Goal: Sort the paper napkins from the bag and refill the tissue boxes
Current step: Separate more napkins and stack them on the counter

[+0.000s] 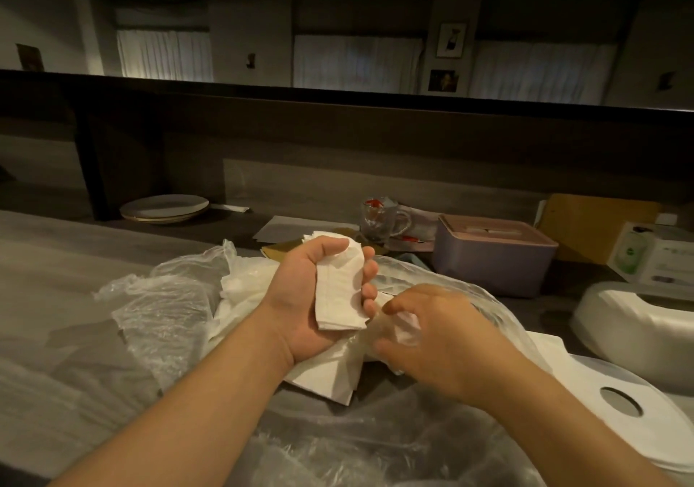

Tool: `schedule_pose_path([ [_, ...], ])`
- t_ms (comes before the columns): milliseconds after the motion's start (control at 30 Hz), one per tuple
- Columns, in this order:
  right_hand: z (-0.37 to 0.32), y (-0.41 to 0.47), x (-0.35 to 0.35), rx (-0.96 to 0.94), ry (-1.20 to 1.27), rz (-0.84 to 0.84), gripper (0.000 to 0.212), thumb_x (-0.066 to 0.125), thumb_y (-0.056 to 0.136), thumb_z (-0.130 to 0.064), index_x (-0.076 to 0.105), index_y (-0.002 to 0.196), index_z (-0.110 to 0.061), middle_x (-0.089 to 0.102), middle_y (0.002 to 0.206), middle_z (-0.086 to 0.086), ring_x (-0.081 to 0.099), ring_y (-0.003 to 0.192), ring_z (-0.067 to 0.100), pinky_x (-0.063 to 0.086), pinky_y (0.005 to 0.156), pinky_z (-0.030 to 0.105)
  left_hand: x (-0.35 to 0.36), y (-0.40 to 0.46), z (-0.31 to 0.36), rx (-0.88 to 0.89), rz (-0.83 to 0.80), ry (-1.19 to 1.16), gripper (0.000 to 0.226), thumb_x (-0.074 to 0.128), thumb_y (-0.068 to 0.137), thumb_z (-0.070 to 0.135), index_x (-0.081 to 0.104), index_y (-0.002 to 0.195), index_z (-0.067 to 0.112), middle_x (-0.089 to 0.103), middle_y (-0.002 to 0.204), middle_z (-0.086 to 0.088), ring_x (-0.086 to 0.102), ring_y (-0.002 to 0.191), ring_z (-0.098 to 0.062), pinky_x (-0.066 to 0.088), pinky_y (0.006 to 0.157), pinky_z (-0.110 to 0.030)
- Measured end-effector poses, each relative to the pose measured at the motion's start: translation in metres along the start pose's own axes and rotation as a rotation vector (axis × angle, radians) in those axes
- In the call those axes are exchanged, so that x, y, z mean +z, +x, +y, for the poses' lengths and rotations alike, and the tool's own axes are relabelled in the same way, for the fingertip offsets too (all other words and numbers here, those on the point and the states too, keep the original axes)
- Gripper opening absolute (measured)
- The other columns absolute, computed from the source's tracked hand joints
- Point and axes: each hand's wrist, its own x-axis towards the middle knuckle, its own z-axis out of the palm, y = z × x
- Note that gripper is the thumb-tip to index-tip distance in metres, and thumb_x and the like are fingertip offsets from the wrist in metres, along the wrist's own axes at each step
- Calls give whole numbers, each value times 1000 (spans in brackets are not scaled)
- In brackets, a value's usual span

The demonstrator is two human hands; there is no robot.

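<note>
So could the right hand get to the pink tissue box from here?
Probably yes: the right hand is pinching a napkin inside the plastic bag, and the pink tissue box sits beyond it with nothing visible between.

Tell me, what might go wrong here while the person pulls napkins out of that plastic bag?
The left hand grips a folded stack of napkins tightly, so they may crease. The right hand pinches a napkin through or beside the thin plastic bag, which might tear or drag loose napkins off the counter. The glass cup stands just behind and could get knocked.
</note>
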Motion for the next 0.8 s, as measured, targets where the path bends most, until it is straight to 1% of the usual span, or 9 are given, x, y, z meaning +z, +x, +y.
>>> schedule_pose_path([
  [67, 1, -2, -3, -7, 2, -27, 52, 68, 86, -61, 57, 135, -46, 51, 131, -23, 51, 118, 6, 46, 102, 26, 0, 1, 0, 5, 1, 4, 48, 63, 80, 27, 65, 123, 7, 63, 95, -14, 55, 69, -23, 42, 70, -34],
  [100, 0, -3, -4, -17, -18, -30, 51, 68, 87, -60, 58, 134, -45, 52, 130, -22, 51, 119, 8, 46, 103, 28, 0, 1, 0, 6, 0, 4, 48, 63, 79, 27, 65, 123, 7, 63, 94, -14, 54, 68, -23, 42, 69, -34],
  [233, 2, 2, 3, -22, -86, 12, 27, 58, 95, -42, 65, 121, -43, 58, 116, -16, 58, 107, 13, 52, 96, 34, 1, 2, -2, 2, -6, 7, 46, 62, 80, 27, 65, 122, 7, 62, 95, -13, 53, 69, -23, 41, 68, -34],
  [300, 2, 3, 3, -3, -85, 24, 27, 54, 99, -37, 66, 122, -44, 59, 114, -16, 58, 100, 11, 54, 93, 35, 1, 2, -3, 6, -2, 9, 45, 62, 80, 27, 65, 120, 7, 62, 95, -13, 53, 69, -23, 41, 68, -34],
  [400, 4, 4, 3, -6, -80, 42, 29, 51, 103, -34, 62, 126, -46, 60, 122, -16, 58, 101, 10, 55, 95, 33, 2, 2, -3, 8, 16, 15, 44, 62, 80, 28, 66, 119, 8, 63, 96, -14, 54, 68, -23, 42, 68, -34],
  [500, 2, 4, 3, 10, -86, 16, 47, 61, 97, -20, 53, 132, -50, 56, 130, -18, 59, 108, 13, 55, 95, 34, 1, 3, -3, 8, 21, 19, 46, 62, 80, 29, 65, 122, 8, 63, 96, -14, 54, 68, -23, 43, 68, -34],
  [567, 3, 4, 4, 2, -98, 21, 56, 64, 93, -14, 48, 131, -51, 55, 128, -17, 58, 105, 14, 56, 92, 35, 0, 4, -2, 5, 24, 21, 48, 63, 80, 29, 66, 123, 8, 63, 97, -14, 54, 68, -23, 43, 68, -34],
  [700, 3, 1, 1, -68, -131, 59, 32, 63, 96, -32, 54, 124, -46, 54, 118, -15, 53, 98, 10, 50, 87, 28, 1, 4, -2, 10, 27, 21, 49, 62, 80, 28, 65, 125, 8, 63, 96, -14, 54, 69, -23, 43, 67, -33],
  [800, 2, 2, 2, -72, -108, 54, 33, 62, 98, -26, 56, 126, -43, 55, 122, -14, 53, 101, 9, 50, 91, 27, 1, 5, -3, 9, 29, 21, 49, 62, 80, 28, 65, 124, 7, 63, 95, -14, 54, 68, -23, 44, 66, -34],
])
